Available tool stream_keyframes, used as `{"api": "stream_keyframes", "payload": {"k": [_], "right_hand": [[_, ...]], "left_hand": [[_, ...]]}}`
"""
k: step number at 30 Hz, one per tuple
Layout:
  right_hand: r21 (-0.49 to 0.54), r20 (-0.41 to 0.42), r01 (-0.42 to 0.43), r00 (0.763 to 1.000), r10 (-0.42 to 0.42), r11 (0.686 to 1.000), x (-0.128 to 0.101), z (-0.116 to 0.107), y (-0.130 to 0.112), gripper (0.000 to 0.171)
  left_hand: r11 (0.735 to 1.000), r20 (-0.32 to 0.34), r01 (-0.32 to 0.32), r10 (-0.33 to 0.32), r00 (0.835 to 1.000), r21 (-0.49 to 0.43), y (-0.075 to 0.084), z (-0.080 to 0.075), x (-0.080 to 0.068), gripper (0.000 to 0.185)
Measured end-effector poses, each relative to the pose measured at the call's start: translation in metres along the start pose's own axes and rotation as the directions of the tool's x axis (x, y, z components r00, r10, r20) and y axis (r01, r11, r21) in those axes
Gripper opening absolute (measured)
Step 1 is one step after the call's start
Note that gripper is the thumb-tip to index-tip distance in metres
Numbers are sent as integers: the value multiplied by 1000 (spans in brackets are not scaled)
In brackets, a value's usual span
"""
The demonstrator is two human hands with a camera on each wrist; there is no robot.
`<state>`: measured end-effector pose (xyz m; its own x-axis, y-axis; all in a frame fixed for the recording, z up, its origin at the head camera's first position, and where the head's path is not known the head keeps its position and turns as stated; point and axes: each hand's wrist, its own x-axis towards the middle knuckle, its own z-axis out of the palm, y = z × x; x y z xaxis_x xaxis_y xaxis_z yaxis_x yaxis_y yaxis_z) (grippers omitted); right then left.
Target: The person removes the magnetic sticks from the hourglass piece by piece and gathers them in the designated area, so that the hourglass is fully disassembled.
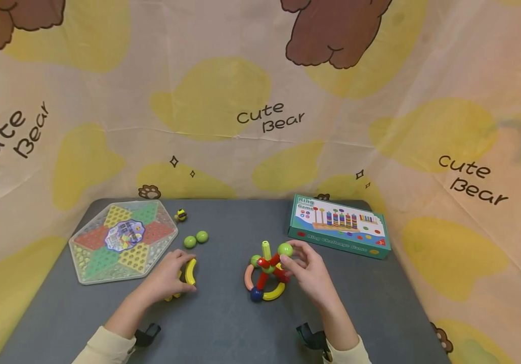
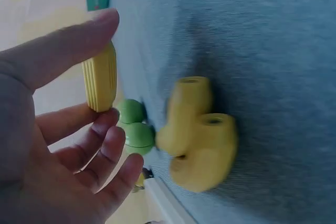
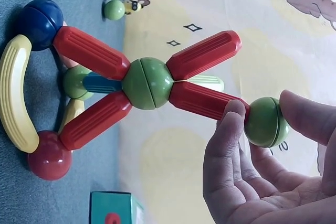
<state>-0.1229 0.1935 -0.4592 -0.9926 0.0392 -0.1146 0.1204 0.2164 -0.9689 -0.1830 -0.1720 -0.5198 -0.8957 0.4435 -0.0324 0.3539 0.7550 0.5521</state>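
Near on the table [image 1: 224, 323]: left hand [image 1: 167, 280], grip pinching a yellow curved stick [image 1: 190, 271]. Right hand [image 1: 308, 273], grip pinching a green ball [image 1: 285, 249] on the stick-and-ball toy [image 1: 266, 275]. Far right, box [image 1: 339, 226] w/ "Ring Challenge Game". Backdrop [image 1: 224, 96]: "Cute Bear".

green ball [image 3: 266, 121] | red rods [image 3: 202, 100] | yellow curved pc [image 1: 190, 271] | grey table [image 1: 224, 323]

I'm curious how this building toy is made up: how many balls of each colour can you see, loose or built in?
Green balls: 5 - two loose balls, hub ball, low ball, tip ball pinched by the right hand
Blue ball: 1
Red ball: 1
Total: 7
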Motion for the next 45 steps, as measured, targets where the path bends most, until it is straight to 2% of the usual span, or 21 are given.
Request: {"api": "stream_keyframes", "payload": {"k": [7, 13, 26, 29, 32, 35, 38, 41, 43, 45], "right_hand": [[-6, 1, -4, 1000, 4, 1000, 1, -1, 0, 45], [-7, -3, -14, 1000, 14, 1000, 1, -1, 0, 44], [16, 0, 24, 1000, -24, 1000, 1, -1, 0, 43], [6, 5, 26, 1000, -26, 1000, 1, -1, 1, 44], [-8, 10, 34, 999, -34, 999, 1, -1, 2, 45], [-23, 11, 45, 999, -44, 999, 1, -1, 2, 42], [-8, 10, 40, 999, -40, 999, 0, -2, 1, 38], [31, 7, 20, 1000, -21, 999, 1, -1, -1, 38], [54, 8, 8, 1000, -8, 998, 1, -1, -2, 39], [70, 8, 0, 1000, -1, 998, 1, -1, -2, 39]], "left_hand": [[995, -33, 52, -49, 998, 89, -10, 14, -7, 78], [988, -56, 72, -65, 996, 137, -16, 23, -11, 77], [987, 10, 115, -117, 993, 110, -15, 20, -15, 85], [990, -10, 103, -102, 995, 93, -10, 20, -15, 86], [997, -78, 67, -63, 995, 49, 4, 21, -12, 76], [994, -97, 73, -81, 992, -85, 30, 28, -7, 59], [958, -4, 130, -135, 991, -255, 61, 40, -2, 48], [911, 107, 191, -162, 981, -366, 84, 60, 6, 46], [894, 134, 202, -161, 978, -401, 93, 74, 13, 47], [884, 125, 207, -170, 978, -418, 98, 86, 20, 48]]}}
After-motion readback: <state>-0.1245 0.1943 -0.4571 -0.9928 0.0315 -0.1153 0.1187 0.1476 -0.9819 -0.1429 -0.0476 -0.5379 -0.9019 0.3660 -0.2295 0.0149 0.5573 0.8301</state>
